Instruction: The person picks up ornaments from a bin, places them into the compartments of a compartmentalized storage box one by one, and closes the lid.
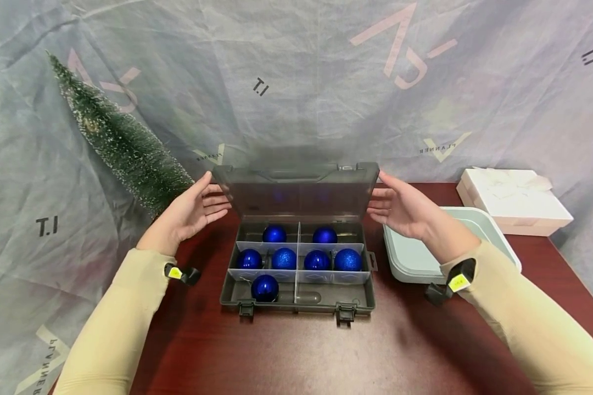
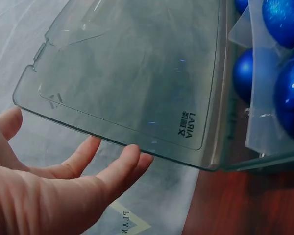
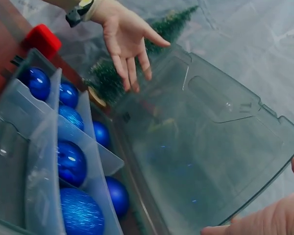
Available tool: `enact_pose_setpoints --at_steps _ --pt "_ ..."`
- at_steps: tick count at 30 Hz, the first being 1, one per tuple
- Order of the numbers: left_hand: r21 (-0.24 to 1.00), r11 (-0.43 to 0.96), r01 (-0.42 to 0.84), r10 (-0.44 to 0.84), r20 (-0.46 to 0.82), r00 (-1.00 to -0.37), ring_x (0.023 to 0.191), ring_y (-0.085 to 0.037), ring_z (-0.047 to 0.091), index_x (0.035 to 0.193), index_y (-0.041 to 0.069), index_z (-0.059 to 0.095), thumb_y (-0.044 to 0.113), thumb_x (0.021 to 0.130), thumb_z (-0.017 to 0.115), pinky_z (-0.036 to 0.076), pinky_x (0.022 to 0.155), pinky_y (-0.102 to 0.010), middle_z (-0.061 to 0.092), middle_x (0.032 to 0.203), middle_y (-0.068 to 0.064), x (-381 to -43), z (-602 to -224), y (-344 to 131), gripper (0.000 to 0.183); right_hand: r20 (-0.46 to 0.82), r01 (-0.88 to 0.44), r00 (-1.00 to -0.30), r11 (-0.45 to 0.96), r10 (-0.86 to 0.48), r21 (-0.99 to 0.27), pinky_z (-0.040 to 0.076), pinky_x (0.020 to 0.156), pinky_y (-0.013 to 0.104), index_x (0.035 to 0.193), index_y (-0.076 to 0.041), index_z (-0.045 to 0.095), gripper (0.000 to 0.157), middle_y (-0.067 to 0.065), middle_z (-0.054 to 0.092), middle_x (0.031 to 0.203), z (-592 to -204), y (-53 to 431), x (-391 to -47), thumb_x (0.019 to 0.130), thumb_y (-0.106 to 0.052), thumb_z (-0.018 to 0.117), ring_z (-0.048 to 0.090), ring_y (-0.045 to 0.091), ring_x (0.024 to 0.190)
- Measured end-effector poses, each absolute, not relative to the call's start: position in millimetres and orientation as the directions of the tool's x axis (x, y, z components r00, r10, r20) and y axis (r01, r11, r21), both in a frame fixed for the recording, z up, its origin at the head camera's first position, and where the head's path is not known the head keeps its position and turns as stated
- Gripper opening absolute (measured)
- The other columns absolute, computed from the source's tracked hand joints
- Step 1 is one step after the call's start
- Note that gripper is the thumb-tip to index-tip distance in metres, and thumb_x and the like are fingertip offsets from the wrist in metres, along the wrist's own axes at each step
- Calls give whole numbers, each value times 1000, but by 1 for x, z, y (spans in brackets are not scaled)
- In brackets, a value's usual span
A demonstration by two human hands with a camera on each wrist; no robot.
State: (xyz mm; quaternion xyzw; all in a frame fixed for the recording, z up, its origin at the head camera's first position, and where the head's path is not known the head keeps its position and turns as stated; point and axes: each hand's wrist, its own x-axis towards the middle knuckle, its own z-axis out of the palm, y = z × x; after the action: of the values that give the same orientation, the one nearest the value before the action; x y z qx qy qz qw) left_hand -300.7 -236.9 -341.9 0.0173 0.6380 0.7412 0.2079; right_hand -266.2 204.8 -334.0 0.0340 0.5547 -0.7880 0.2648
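A grey see-through organizer case [image 1: 298, 300] stands on the table with its lid [image 1: 296, 197] raised toward the back. Several blue Christmas balls [image 1: 265, 288] sit in its compartments; the front right one holds none. My left hand [image 1: 192, 211] is at the lid's left edge, thumb near the upper corner, fingers straight along the side. At the opposite edge my right hand [image 1: 405, 208] mirrors it, its thumb at the top right corner. In the left wrist view the fingertips [image 2: 132, 149] meet the lid's rim. White dividers [image 3: 63, 122] separate the balls.
A snow-dusted miniature Christmas tree [image 1: 123, 142] stands behind my left hand. To the right are a pale plastic tub [image 1: 400, 269], partly under my right forearm, and a white gift box [image 1: 529, 225]. A red object [image 3: 41, 41] shows beyond the case. Printed cloth [image 1: 296, 99] hangs behind.
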Motion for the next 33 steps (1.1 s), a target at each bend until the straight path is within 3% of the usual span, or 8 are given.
enact_pose_setpoints --at_steps 4,8,12,15,19,22,26,33 --pt "949 -168 -268 337 -200 -920 137 -35 42 122 6 58 50 106 45 33 114 -39 50 138 -19 -288 -348 -240 48 -330 450 -849 -236 -413 -862 8 121 38 159 7 -9 88 26 -5 165 -339 209 -253 108 -49 36 1 35 153" --pt "920 -275 -280 319 -188 -929 115 -20 60 119 7 60 32 109 48 42 106 -31 64 119 -8 -273 -354 -240 29 -298 423 -866 -271 -401 -865 18 120 36 157 3 11 67 28 10 161 -344 209 -239 110 -35 40 24 33 148" --pt "902 -351 -251 316 -138 -939 104 -15 65 119 3 66 12 109 45 48 97 -25 64 119 -9 -259 -365 -239 25 -278 392 -890 -297 -360 -871 28 116 31 133 -2 39 28 20 15 160 -352 207 -225 110 -18 42 28 25 144" --pt "914 -358 -190 322 -70 -944 102 -15 65 123 -2 65 2 107 42 51 90 -23 62 124 -14 -251 -377 -238 28 -263 352 -908 -256 -324 -900 35 111 27 125 0 44 20 18 13 160 -361 204 -217 108 -11 41 32 18 140" --pt "948 -291 -130 319 -32 -947 111 -18 59 129 1 63 -2 105 43 50 87 -21 59 133 -10 -241 -393 -238 31 -241 314 -912 -185 -333 -931 35 105 23 151 12 23 51 20 12 162 -373 202 -211 106 -6 42 39 13 135" --pt "966 -240 -100 320 -19 -947 128 -21 49 127 6 64 -5 102 45 44 97 -23 57 138 -5 -236 -404 -238 34 -230 299 -906 -153 -357 -942 20 118 31 157 13 2 68 21 -3 167 -380 201 -207 104 -1 41 15 24 151" --pt "982 -182 -56 321 6 -947 148 -28 26 127 10 63 -9 97 47 35 107 -25 51 147 -7 -232 -417 -238 39 -218 276 -916 -133 -338 -952 2 121 45 157 13 1 70 20 -7 168 -390 196 -202 100 5 42 -4 31 153" --pt "992 -124 19 374 64 -925 152 -42 7 133 -4 52 -16 91 47 38 104 -23 13 165 -28 -227 -435 -237 44 -180 180 -930 30 -319 -983 8 119 52 159 10 5 72 22 0 168 -404 189 -193 98 7 42 -2 32 152"
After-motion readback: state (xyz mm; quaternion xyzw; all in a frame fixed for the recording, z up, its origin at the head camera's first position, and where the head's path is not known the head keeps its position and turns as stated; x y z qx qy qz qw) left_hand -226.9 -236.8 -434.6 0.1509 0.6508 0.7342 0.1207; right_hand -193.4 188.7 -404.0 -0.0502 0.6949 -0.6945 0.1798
